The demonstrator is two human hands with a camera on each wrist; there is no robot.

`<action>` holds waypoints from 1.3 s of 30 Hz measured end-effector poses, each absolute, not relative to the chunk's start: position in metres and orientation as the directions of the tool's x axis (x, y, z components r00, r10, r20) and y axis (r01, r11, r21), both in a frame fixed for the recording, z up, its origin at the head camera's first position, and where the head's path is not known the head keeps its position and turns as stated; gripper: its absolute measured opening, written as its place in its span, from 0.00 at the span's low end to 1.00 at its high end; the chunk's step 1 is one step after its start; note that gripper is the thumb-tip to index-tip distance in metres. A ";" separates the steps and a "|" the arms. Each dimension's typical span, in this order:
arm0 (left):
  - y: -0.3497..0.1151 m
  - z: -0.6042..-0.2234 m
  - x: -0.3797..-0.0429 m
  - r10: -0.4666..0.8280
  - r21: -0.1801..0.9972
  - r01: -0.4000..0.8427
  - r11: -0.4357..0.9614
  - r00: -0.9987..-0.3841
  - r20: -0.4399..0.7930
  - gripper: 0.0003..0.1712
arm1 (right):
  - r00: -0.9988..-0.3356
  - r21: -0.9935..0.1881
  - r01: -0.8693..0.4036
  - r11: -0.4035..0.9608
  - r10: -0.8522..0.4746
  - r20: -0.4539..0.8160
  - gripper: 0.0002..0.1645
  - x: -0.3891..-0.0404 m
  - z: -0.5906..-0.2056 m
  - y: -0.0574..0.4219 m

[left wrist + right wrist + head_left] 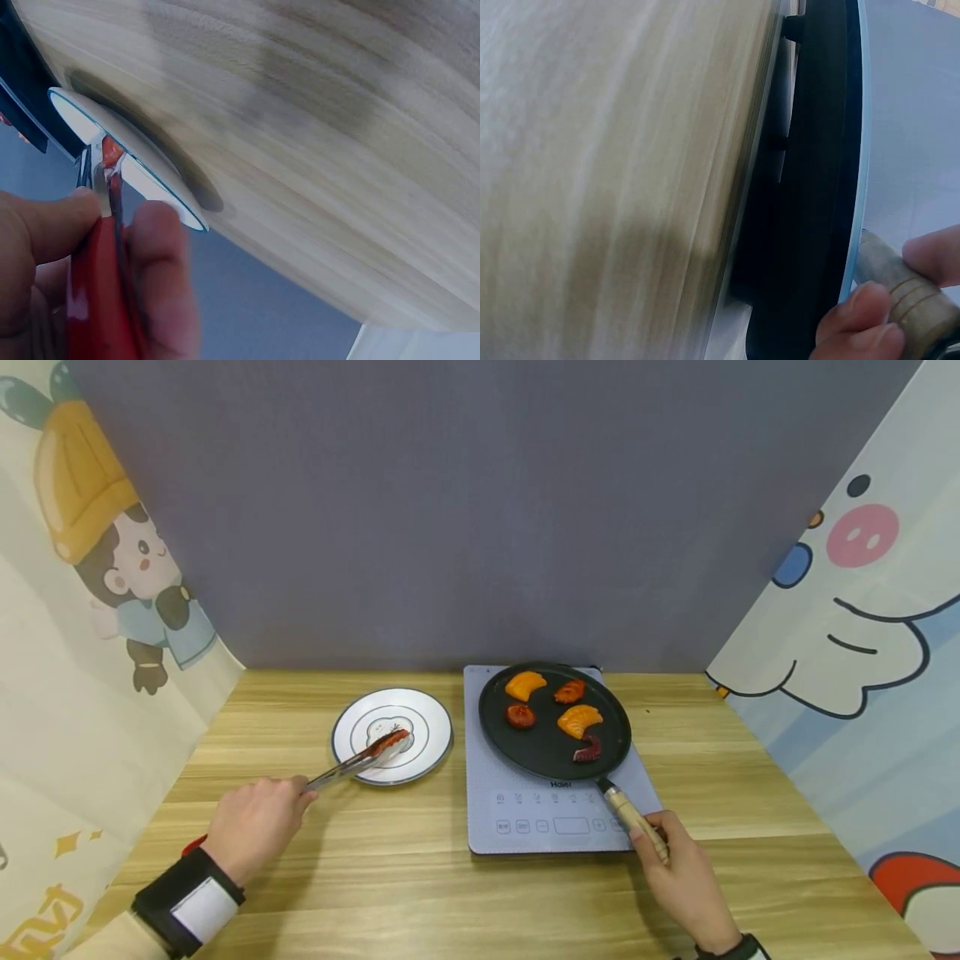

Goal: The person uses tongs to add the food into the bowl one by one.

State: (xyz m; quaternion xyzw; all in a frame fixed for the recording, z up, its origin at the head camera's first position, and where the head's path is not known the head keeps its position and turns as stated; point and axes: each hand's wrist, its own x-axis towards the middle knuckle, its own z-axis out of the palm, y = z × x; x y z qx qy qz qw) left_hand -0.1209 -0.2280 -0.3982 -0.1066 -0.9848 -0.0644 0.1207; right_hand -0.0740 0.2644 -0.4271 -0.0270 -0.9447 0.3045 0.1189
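Note:
My left hand (255,822) grips a pair of tongs (341,772), metal at the tip end, with red handles in the left wrist view. Between the tong tips is a reddish strip of food (388,742), over the middle of a white plate (351,727) with blue rings. Whether the strip touches the plate I cannot tell. On the right, my right hand (686,872) holds the wooden handle (628,810) of a flat black frying pan (517,752). In the pan lie two orange ridged pieces (580,721), two small red pieces (521,716) and a dark purple-red curled tentacle-like piece (588,749).
The pan stands on a light grey induction cooker (487,793) with a touch panel along its front. All of this is on a wood-grain table (390,877). A grey panel (375,527) rises behind, and printed cartoon curtains (840,635) flank both sides.

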 end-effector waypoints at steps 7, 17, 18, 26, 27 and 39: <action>-0.229 -0.401 -0.121 0.193 0.052 0.211 0.976 -0.951 0.240 0.12 | -0.976 -0.590 0.004 0.807 0.132 0.174 0.11 -0.075 -0.426 0.264; -0.234 -0.409 -0.122 0.158 0.141 0.195 0.971 -0.958 0.238 0.10 | -0.974 -0.584 -0.002 0.811 0.130 0.184 0.11 -0.076 -0.427 0.264; -0.234 -0.409 -0.122 0.155 0.150 0.194 0.970 -0.959 0.239 0.10 | -0.974 -0.585 0.001 0.811 0.132 0.182 0.11 -0.076 -0.427 0.264; -0.234 -0.412 -0.121 0.170 0.168 0.215 0.962 -0.953 0.249 0.08 | -0.975 -0.586 0.010 0.810 0.137 0.174 0.11 -0.076 -0.428 0.265; -0.234 -0.411 -0.120 0.170 0.169 0.216 0.962 -0.953 0.249 0.08 | -0.975 -0.586 0.010 0.810 0.138 0.173 0.11 -0.076 -0.428 0.265; -0.232 -0.410 -0.118 0.162 0.179 0.206 0.962 -0.959 0.234 0.08 | -0.976 -0.596 0.010 0.803 0.137 0.169 0.12 -0.076 -0.427 0.266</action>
